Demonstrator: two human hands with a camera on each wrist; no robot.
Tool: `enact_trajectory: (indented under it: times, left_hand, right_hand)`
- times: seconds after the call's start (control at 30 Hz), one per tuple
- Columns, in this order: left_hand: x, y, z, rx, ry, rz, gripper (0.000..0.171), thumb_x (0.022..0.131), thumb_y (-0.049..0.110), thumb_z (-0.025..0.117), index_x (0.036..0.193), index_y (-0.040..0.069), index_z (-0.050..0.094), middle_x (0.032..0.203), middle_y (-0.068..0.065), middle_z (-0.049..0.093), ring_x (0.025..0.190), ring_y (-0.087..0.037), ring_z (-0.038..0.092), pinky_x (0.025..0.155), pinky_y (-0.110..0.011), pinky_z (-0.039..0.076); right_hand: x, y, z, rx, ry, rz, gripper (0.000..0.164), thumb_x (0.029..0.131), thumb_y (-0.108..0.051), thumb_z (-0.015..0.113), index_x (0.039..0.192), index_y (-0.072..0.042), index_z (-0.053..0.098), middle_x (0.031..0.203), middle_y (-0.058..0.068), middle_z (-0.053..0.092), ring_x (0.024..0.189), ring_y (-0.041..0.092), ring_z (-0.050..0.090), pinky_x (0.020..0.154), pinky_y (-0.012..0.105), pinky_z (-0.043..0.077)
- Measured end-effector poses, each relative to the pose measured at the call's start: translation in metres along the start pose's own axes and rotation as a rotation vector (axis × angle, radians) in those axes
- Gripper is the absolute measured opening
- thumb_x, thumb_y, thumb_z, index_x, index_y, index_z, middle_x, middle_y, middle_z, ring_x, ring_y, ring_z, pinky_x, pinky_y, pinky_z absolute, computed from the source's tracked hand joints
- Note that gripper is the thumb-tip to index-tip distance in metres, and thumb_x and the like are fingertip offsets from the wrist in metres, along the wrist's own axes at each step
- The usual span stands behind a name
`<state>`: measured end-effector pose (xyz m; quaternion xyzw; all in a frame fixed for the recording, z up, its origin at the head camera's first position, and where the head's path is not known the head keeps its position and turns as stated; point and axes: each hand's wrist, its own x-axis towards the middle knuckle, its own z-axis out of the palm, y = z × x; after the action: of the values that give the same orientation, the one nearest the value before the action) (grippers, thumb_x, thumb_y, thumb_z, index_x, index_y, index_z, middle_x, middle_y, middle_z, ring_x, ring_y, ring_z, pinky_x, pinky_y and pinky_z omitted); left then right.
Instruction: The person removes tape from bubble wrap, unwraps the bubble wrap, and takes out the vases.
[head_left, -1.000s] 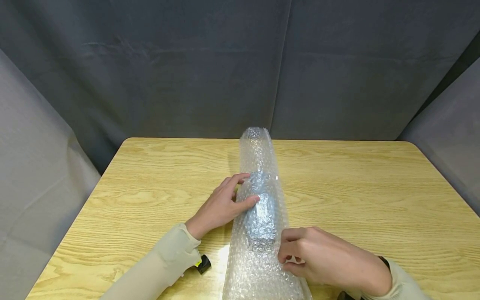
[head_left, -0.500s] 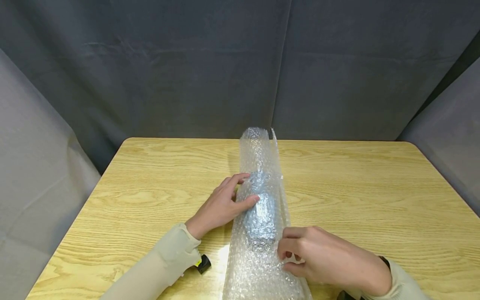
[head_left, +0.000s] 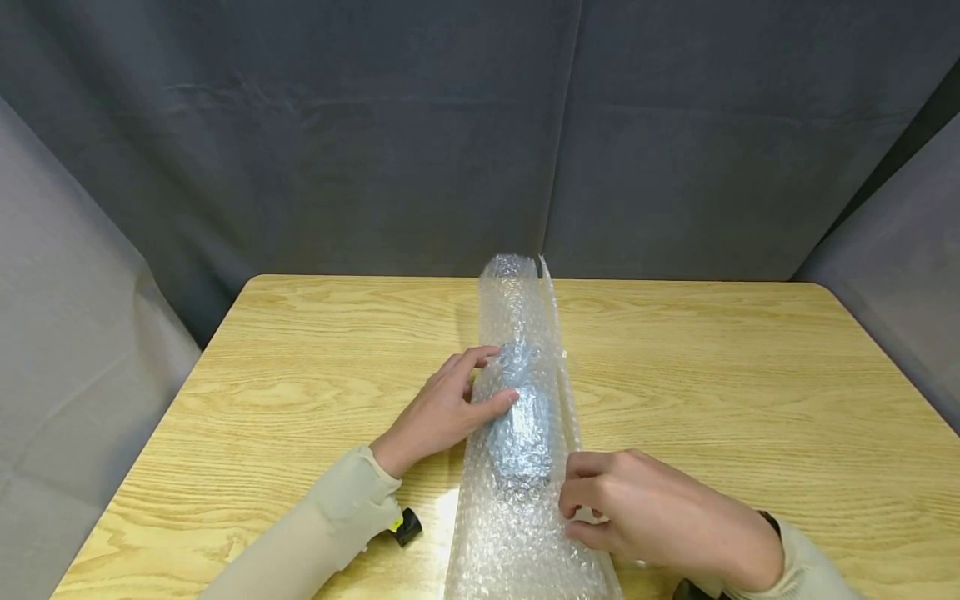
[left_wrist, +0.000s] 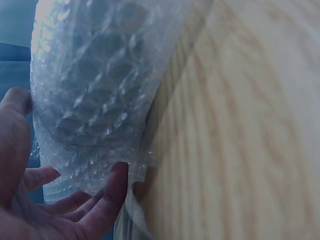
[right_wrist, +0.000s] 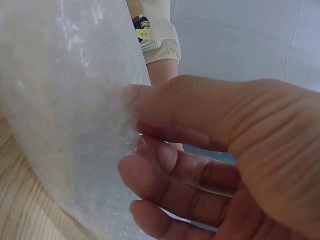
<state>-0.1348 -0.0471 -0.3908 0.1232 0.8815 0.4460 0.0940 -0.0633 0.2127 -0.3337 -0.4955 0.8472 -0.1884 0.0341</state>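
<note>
A long strip of clear bubble wrap runs from the near edge to the back of the table, folded around a light blue object whose kind the layers hide. My left hand holds the bundle from its left side, thumb on top; in the left wrist view its fingers curl at the edge of the bubble wrap. On the near right, my right hand pinches the wrap's right edge. The right wrist view shows thumb and fingertips of the right hand at the sheet.
The wood-grain table stretches to both sides of the wrap. Dark grey cloth hangs behind it, with light grey cloth at the left. A small black device sits beneath the left wrist.
The wrap's loose right edge has lifted and parted from the bundle, its far end standing up at the back. My right hand has shifted only slightly; the left hand stays put.
</note>
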Motion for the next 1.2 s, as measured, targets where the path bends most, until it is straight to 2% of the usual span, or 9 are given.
enact_trajectory:
  times: [0.3,0.63,0.8,1.2]
  left_hand:
    - [0.0006,-0.0004,0.0009,0.001,0.006,0.003,0.067,0.095,0.061,0.066,0.154,0.043,0.04,0.149,-0.001,0.053,0.11,-0.019,0.06,0.091,-0.04,0.052]
    - [-0.0001,0.0013,0.0011,0.0,0.003,0.0,0.066,0.095,0.061,0.066,0.153,0.045,0.04,0.15,-0.002,0.052,0.113,-0.021,0.06,0.094,-0.041,0.053]
    - [-0.0003,0.0015,0.0011,0.004,0.006,0.002,0.066,0.095,0.061,0.066,0.154,0.044,0.04,0.15,-0.002,0.053,0.112,-0.02,0.06,0.092,-0.04,0.053]
    - [-0.0005,0.0009,0.0004,-0.001,-0.002,0.013,0.067,0.095,0.062,0.064,0.154,0.042,0.04,0.15,-0.001,0.052,0.112,-0.021,0.06,0.092,-0.041,0.052]
  right_hand:
    - [-0.0001,-0.0031,0.0003,-0.031,0.012,0.035,0.017,0.087,-0.017,0.081,0.079,-0.025,0.068,0.083,-0.015,0.061,0.068,-0.017,0.047,0.059,0.001,0.039]
    - [0.0001,-0.0025,0.0005,-0.005,-0.049,0.055,0.016,0.091,-0.016,0.078,0.08,-0.025,0.069,0.085,-0.015,0.06,0.066,-0.016,0.045,0.057,0.002,0.039]
    - [0.0013,-0.0019,0.0016,-0.002,-0.084,0.072,0.018,0.092,-0.016,0.077,0.081,-0.025,0.065,0.085,-0.016,0.056,0.064,-0.014,0.041,0.056,0.003,0.037]
    - [0.0033,-0.0024,0.0067,0.001,-0.099,0.068,0.024,0.091,-0.012,0.076,0.081,-0.024,0.058,0.08,-0.017,0.051,0.06,-0.013,0.037,0.054,0.003,0.033]
